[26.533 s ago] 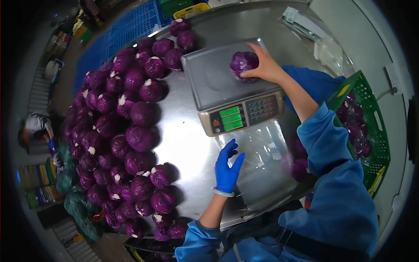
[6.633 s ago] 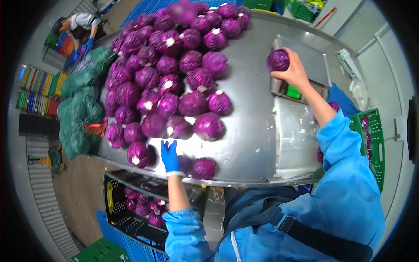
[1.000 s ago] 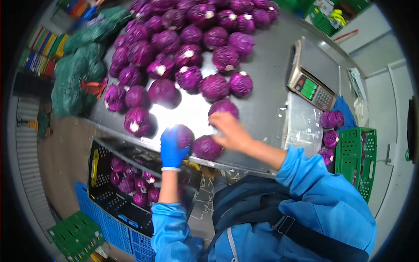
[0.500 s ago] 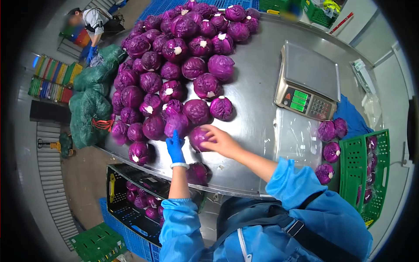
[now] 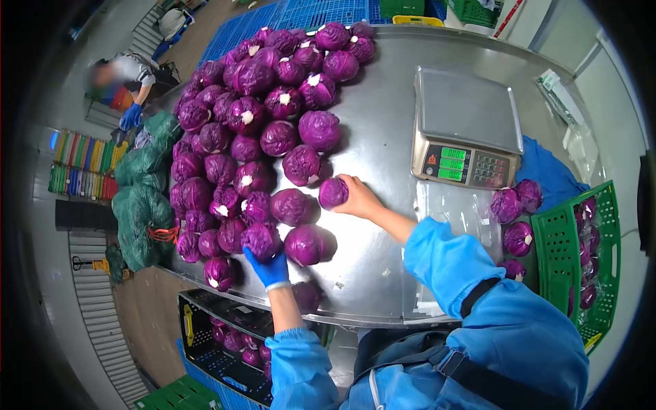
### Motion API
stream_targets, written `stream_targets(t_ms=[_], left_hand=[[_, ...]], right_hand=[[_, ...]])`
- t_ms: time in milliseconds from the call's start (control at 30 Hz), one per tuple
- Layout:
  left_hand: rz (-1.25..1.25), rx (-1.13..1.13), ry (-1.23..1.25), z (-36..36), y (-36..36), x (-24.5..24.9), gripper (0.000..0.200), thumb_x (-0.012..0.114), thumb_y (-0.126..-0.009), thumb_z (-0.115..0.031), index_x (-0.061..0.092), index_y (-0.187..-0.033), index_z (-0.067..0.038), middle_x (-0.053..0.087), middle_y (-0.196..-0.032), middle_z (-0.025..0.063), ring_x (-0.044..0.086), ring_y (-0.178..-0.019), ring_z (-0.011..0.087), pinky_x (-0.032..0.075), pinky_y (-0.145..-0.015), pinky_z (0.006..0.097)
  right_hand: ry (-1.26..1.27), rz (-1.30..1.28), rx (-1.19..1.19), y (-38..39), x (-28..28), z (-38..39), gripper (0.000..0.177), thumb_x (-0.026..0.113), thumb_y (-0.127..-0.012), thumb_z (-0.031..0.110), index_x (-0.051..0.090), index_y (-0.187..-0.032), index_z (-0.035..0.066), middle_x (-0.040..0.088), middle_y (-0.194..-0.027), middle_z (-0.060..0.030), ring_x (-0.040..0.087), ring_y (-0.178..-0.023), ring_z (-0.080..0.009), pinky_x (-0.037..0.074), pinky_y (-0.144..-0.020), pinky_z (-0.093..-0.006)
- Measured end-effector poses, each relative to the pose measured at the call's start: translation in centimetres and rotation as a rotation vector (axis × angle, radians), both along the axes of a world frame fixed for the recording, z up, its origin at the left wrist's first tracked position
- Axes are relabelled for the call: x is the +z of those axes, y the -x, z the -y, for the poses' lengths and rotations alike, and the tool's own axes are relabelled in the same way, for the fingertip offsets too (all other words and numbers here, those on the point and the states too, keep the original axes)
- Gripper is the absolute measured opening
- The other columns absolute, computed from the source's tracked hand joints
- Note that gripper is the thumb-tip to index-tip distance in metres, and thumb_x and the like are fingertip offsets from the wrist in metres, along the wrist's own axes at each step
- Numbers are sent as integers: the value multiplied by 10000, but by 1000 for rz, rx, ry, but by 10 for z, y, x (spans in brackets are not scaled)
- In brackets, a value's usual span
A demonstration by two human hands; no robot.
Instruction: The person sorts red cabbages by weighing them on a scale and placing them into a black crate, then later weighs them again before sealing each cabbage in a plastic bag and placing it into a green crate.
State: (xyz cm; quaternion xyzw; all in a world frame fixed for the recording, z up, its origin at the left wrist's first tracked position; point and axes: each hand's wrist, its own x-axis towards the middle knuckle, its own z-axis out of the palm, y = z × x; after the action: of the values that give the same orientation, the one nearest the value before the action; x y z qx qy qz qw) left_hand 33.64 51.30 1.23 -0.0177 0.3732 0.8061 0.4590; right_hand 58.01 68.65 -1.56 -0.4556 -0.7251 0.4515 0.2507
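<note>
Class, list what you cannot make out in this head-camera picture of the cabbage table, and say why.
All head view.
- Scale display: digits too small to read.
- Left hand on a cabbage: the glove's back hides the palm, so the grip is unclear.
- Black crate: part hidden under the table edge.
- Person at far left: blurred.
- Green crate: contents too small and warped at the frame's rim.

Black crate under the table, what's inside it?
Small purple cabbages lie on the bottom of the black crate. Its right part is hidden by the steel table edge and the person's left sleeve, so what lies there cannot be seen.
</note>
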Motion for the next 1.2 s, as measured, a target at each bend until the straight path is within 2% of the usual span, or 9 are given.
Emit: stream_targets(t_ms=[233,367,600,733,833,1033,1100,1133,1200], left_hand=[[-254,-401,-60,-81,-84,59,636,565,-938,-416,374,-1432,-63,464,-1411,150,451,-1302,322,395,-1072,493],[-1058,-530,-90,-179,-200,73,690,794,-770,-130,436,-1345,4,579,-1219,125,606,-1067,248,526,-883,344],[-1581,-778,-302,-205,-265,107,977,824,-728,-251,269,-1516,-88,224,-1575,151,153,-1475,312,169,-1188,424],[-1041,-69,168,-161,-144,89,544,671,-786,39,509,-1304,3,585,-1195,91,580,-1057,191,474,-940,340],[-1089,438,430,-83,72,-43,226,603,-812,16,653,-1032,8,629,-914,44,590,-758,190,548,-697,360],[2,-321,614,-89,94,-67,630,555,-859,-599,562,-1330,-180,598,-1294,95,460,-1303,280,329,-1115,499],[-316,-393,342,-107,123,-120,693,565,-833,-634,546,-1340,-162,562,-1340,110,448,-1318,294,354,-1097,539],[-174,-109,523,-107,98,-98,546,674,-849,-434,626,-1218,-34,655,-1144,104,647,-1003,270,522,-934,467],[-242,-77,576,-97,78,-71,628,684,-836,-448,572,-1276,-15,589,-1265,123,570,-1149,287,437,-1040,454]], right_hand=[[-157,123,87,-54,19,30,949,849,-652,271,351,-1447,126,397,-1435,-170,473,-1246,-401,407,-1052,-480],[633,-1239,-186,-127,64,-10,608,520,-975,332,267,-1500,160,390,-1453,-107,461,-1267,-225,431,-1015,-406],[-53,-554,-512,-261,115,-87,824,845,-685,205,423,-1378,58,544,-1248,-129,568,-1130,-235,464,-988,-360],[-539,29,-514,-298,104,-120,874,865,-618,203,432,-1368,84,495,-1282,-142,529,-1183,-300,440,-1022,-392],[-527,87,-499,-301,88,-125,935,861,-556,158,421,-1378,98,465,-1296,-155,484,-1214,-353,413,-1048,-424],[-448,-3,-688,-339,103,-92,923,845,-684,236,342,-1435,47,376,-1409,-164,413,-1316,-340,365,-1091,-434],[-319,-222,-849,-360,95,-75,864,825,-730,229,351,-1424,30,380,-1405,-156,418,-1315,-315,381,-1077,-428],[-225,-202,-873,-367,97,-63,780,798,-772,203,378,-1403,16,385,-1396,-150,423,-1307,-293,413,-1049,-413],[-263,-161,-841,-375,92,-51,749,794,-772,187,401,-1385,9,407,-1377,-151,447,-1284,-285,433,-1028,-397]])
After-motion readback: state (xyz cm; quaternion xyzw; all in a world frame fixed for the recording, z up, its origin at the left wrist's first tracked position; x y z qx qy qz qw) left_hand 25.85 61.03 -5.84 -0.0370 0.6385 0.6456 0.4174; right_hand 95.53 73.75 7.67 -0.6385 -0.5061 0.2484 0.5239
